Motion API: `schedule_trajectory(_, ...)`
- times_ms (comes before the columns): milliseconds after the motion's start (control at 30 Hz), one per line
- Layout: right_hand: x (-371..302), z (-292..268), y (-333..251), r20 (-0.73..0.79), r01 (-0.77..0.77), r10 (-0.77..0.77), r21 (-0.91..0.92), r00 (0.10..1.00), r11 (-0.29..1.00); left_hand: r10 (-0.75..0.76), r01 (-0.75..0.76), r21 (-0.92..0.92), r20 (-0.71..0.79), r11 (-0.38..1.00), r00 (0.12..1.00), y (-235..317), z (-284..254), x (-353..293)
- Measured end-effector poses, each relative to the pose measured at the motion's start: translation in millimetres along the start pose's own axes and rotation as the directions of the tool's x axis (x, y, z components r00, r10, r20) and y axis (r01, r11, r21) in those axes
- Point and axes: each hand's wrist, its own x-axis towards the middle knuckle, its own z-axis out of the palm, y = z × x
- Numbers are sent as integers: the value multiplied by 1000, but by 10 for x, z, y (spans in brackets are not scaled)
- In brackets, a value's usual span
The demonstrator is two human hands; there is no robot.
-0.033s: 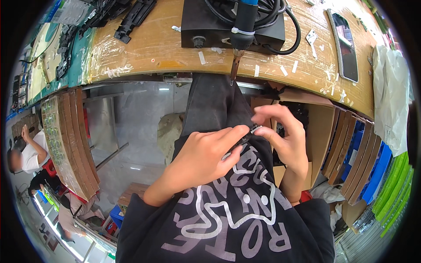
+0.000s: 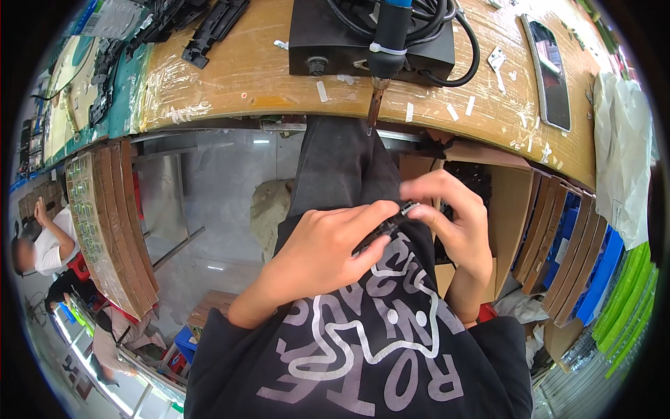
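Observation:
Over my lap, my left hand (image 2: 331, 241) is closed around a small, dark plastic part (image 2: 392, 225), gripping it between thumb and fingers. Most of that part is hidden by the fingers; a short, light-coloured end (image 2: 408, 207) sticks out on the right. Beside this end is my right hand (image 2: 460, 223), its thumb at or against the piece. The right index finger is raised and slightly blurred, apart from the thumb. Above the lap, a soldering iron (image 2: 387, 52) hangs tip-down past the table's front edge, in front of a black box (image 2: 335, 61).
The taped wooden table (image 2: 230, 94) carries a phone (image 2: 551, 77), paper scraps and black plastic parts (image 2: 213, 31). A plastic bag (image 2: 618, 153) hangs at the right. Cardboard trays (image 2: 112, 230) stand left; an open carton (image 2: 506, 209) is right of my lap. People are at far left.
The dark part has turned slightly in my left fingers, showing more of itself. My right index finger and thumb have shifted only a little.

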Motion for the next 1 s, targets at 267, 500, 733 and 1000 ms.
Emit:
schedule_trajectory(267, 48, -99, 219, 123, 283, -310, 197, 943, 939, -104, 437, -849, 426, 297, 899, -345, 143, 93)
schedule_trajectory(500, 108, 122, 373, 104, 153, -192, 300, 976, 942, -58, 378, -914, 390, -144, 919, -555, 301, 112)
schedule_trajectory(733, 75, 279, 335, 167, -388, 366, 610, 916, 691, -400, -24, -854, -268, 520, 876, -546, 243, 251)
schedule_trajectory(1000, 73, 360, 151, 209, -426, 388, 640, 898, 640, -355, -67, -849, -290, 525, 889, -385, 109, 307)
